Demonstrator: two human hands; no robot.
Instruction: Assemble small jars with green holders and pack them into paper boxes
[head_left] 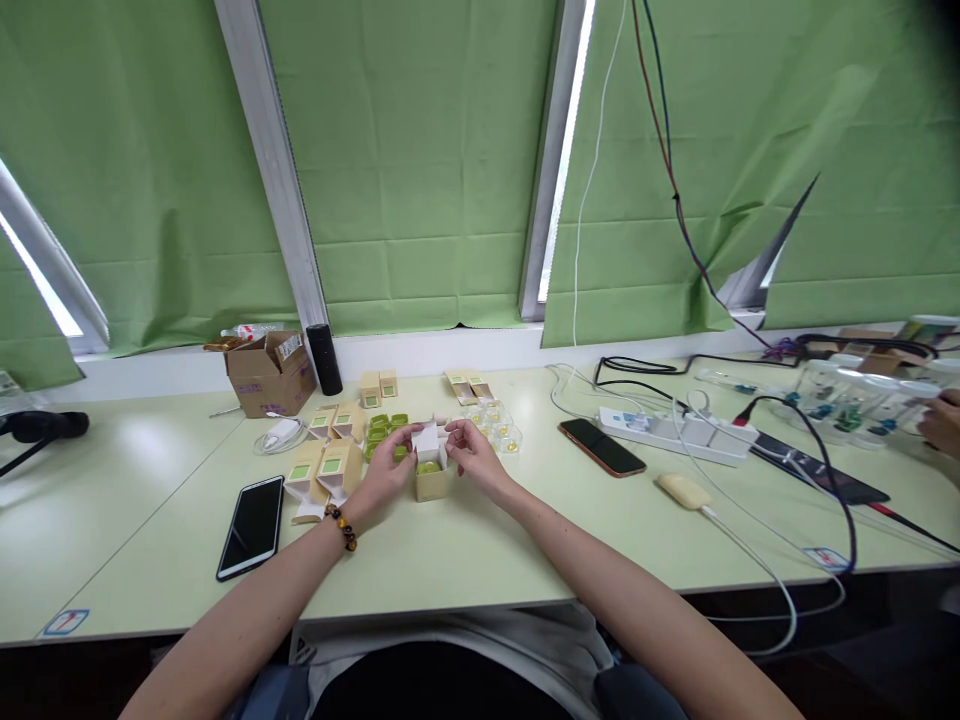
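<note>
A small cardboard box (431, 488) stands upright on the table in front of me. Its white-lined flaps are raised, and something green shows inside. My left hand (384, 478) grips the box's left flap, fingers curled at its upper edge. On the other side, the fingers of my right hand (474, 455) are pinched at the right flap. Behind my left hand sit several green cups (379, 428), partly hidden by it. Clear plastic cups with yellow bottoms (504, 430) lie beyond my right hand. More small boxes (339, 468) with flaps spread stand to the left.
A phone (252, 525) lies at left, another phone (602, 447) at right. A power strip (675, 435), cables and a cream-coloured charger (684, 491) occupy the right side. A larger carton (271, 375) and black cylinder (324, 360) stand at the back. Another person's hand (941, 422) appears far right.
</note>
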